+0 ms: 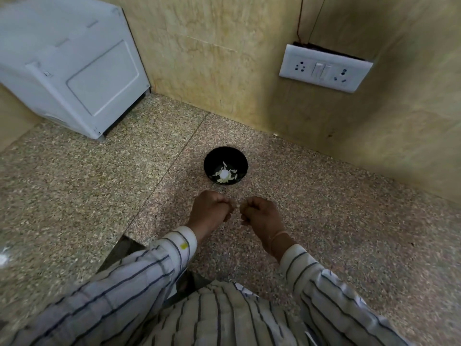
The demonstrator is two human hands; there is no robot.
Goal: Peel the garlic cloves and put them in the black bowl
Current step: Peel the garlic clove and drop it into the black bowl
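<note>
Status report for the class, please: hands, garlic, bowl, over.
Left hand curled, contents unclear; right hand pinching a small pale scrap. Round black bowl just beyond, white garlic pieces inside. Nothing between hands and bowl.

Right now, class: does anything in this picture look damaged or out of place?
The white plastic switch-and-socket plate on the beige wall sits askew, a dark gap open behind its top edge. Loose papery peels lie in the round black bowl.

A kitchen, by its speckled stone counter (74, 196), tiled wall (212, 46) with socket plate (324, 68), white appliance (74, 66) and black bowl (210, 158).
</note>
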